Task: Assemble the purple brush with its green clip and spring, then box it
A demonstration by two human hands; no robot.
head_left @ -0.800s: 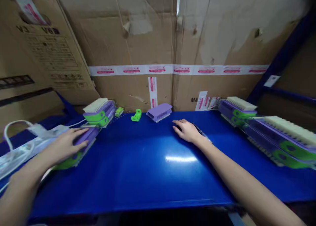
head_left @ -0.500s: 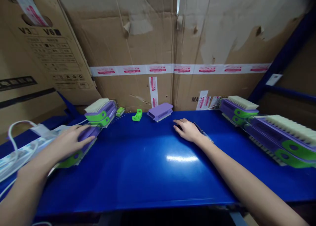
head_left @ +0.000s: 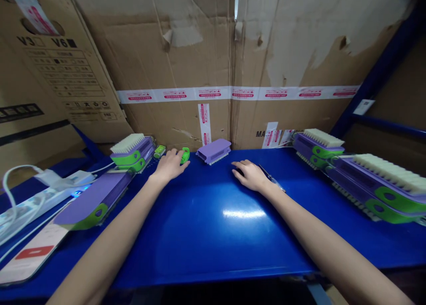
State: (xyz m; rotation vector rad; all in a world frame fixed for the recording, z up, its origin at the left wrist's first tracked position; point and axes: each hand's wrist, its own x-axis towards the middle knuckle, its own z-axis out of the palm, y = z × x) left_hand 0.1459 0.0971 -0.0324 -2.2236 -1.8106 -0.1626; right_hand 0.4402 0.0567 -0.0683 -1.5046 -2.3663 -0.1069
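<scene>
My left hand (head_left: 169,165) reaches to the back of the blue table, thumb and fingers apart, beside a small bright green plastic bracket (head_left: 185,155). Whether the fingertips touch the bracket I cannot tell. Just right of it lies a purple brush body (head_left: 214,151) with bristles underneath. My right hand (head_left: 250,174) rests open on the tabletop, holding nothing. Close by its wrist is a thin dark screwdriver-like tool (head_left: 273,179), partly hidden. A small yellow-green piece (head_left: 159,152) sits left of my left hand, with tiny screws scattered near it.
At left, stacked purple-green brushes (head_left: 131,153) stand behind a single purple brush (head_left: 96,198). A white power strip (head_left: 46,198) with cables and a phone (head_left: 33,254) lie further left. More stacked brushes (head_left: 376,187) occupy the right side. Cardboard (head_left: 186,52) walls the back.
My left hand has left the purple brush at left and moved right and back to the green bracket. The phone is now uncovered. My right hand stays put.
</scene>
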